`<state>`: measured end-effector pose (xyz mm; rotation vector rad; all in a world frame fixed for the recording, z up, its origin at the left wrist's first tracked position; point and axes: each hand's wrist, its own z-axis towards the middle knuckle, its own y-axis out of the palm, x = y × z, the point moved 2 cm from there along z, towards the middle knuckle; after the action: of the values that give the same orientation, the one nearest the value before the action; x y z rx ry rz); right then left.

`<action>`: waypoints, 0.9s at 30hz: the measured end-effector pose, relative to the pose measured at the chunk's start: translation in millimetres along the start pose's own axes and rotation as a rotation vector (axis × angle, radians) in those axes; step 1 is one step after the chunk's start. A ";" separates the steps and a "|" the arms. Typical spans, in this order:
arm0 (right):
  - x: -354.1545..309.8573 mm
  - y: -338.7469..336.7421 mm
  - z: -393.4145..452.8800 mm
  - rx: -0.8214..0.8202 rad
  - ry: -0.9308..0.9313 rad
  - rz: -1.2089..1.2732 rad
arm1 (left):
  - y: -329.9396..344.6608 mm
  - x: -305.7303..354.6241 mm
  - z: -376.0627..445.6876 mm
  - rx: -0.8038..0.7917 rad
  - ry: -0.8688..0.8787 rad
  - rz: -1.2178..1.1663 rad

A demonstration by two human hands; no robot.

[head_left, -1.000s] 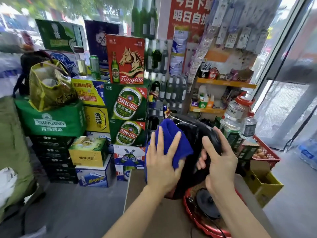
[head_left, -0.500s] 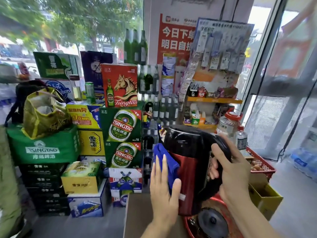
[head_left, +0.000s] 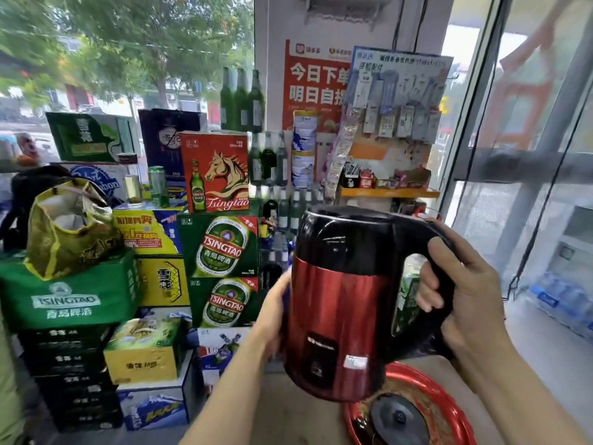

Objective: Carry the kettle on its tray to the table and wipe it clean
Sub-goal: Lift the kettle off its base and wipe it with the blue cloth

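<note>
The kettle (head_left: 340, 303) is up in the air, just above the worktop (head_left: 288, 409). It is red with a black top and a black handle, and it leans a little. The right hand (head_left: 465, 284) is wrapped tight around the handle, with the thumb on top. The left hand (head_left: 272, 316) is on the far side of the kettle, pressed against its red wall (most of the fingers are hidden behind it, so how wide that hand is cannot be told). A thin strip of blue shows between that hand and the kettle; it is too small to say what it is.

Under the kettle sits a round red tray (head_left: 449, 409) on the worktop. A black base (head_left: 398, 419) lies in the tray, right below the kettle and not touching it.

Behind it all are piles of green beer boxes (head_left: 224, 245) and a yellow bag (head_left: 64, 229).
</note>
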<state>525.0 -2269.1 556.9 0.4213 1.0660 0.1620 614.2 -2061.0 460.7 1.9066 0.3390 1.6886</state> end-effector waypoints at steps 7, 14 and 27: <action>9.8 4.0 12.7 0.077 0.087 0.082 | -59.1 -120.7 15.7 0.116 -0.288 -0.427; 34.0 18.2 17.3 0.356 -0.109 0.081 | 22.0 -85.1 -29.5 0.301 -0.139 -0.889; 23.9 28.5 -1.7 0.187 -0.113 0.020 | 14.8 -68.4 -55.4 0.620 0.958 0.966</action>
<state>537.0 -2234.9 548.4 0.6027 0.9692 0.0556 546.1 -2096.2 415.0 1.5394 0.3249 3.4647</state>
